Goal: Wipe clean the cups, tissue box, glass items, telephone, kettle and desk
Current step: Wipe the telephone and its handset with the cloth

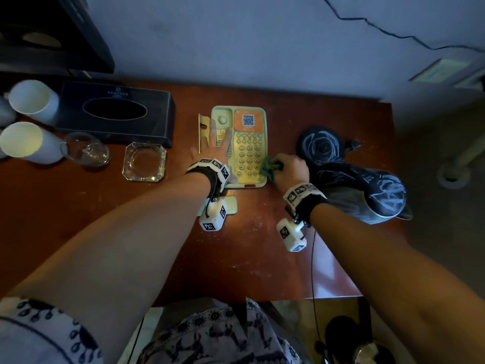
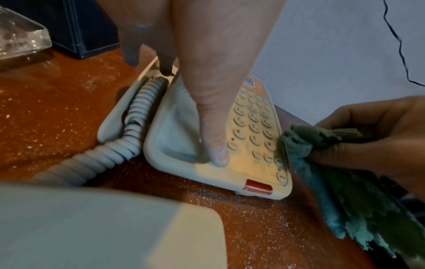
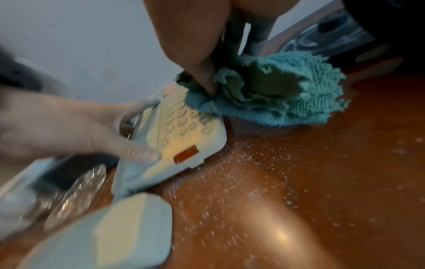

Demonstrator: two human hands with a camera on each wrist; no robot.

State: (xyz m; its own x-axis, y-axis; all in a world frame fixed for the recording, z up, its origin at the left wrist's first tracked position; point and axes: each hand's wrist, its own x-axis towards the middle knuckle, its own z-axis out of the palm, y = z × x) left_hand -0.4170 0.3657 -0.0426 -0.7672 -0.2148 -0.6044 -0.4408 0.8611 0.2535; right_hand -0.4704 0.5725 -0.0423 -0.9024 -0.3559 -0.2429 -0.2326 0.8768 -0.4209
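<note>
A cream telephone base [image 1: 248, 143] [image 2: 250, 127] [image 3: 184, 134] with a dusty keypad sits mid-desk. My left hand [image 1: 215, 143] [image 2: 207, 91] lies flat with straight fingers on its empty cradle and holds it down. My right hand [image 1: 290, 168] [image 3: 207, 60] grips a crumpled green cloth [image 1: 269, 166] [image 2: 322, 145] [image 3: 264, 91] against the keypad's right edge. The handset [image 1: 231, 204] [image 2: 103, 227] lies off the base near the front, its coiled cord [image 2: 128, 127] running along the base's left side. The dark patterned kettle [image 1: 367, 190] lies on its side right of my right hand, next to its round base [image 1: 321, 147].
Left on the dusty red-brown desk [image 1: 262, 245] stand a black tissue box [image 1: 115, 111], a square glass ashtray [image 1: 144, 162], a glass [image 1: 86, 151] and two white cups [image 1: 34, 101] [image 1: 23, 141]. A wall rises behind; a thin cable [image 1: 313, 271] hangs over the front right edge.
</note>
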